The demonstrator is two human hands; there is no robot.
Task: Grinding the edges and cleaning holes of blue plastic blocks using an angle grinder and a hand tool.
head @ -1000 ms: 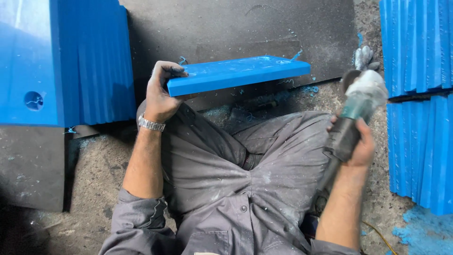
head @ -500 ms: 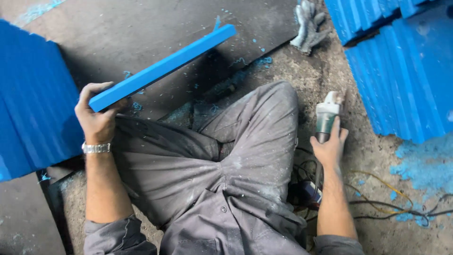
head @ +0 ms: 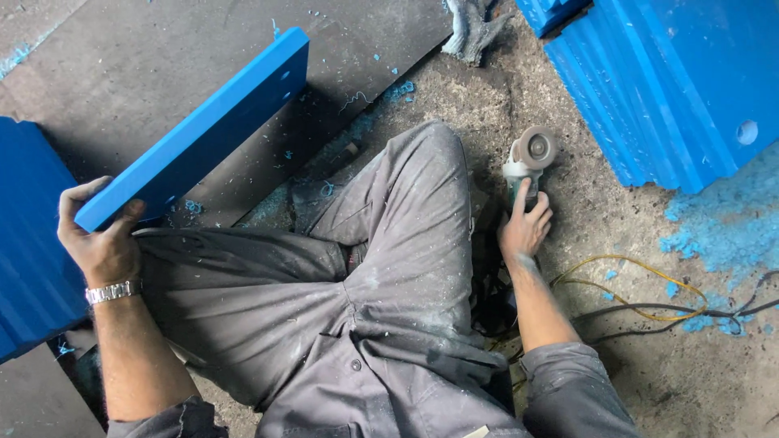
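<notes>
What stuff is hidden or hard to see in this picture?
- Head view: the grinder body is hidden under the right hand.
- The left hand fingers tuck behind the blue board, so their grip is unseen.
- The blue stack is cut off by the top and right edges.
- The cables run off the right edge.
- The grey glove is cropped by the top edge.

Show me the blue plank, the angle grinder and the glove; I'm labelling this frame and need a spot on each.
blue plank (head: 207, 122), head view, middle of its long top face.
angle grinder (head: 531, 152), head view, on its round disc head.
glove (head: 473, 28), head view, on the grey palm, top of the frame.
</notes>
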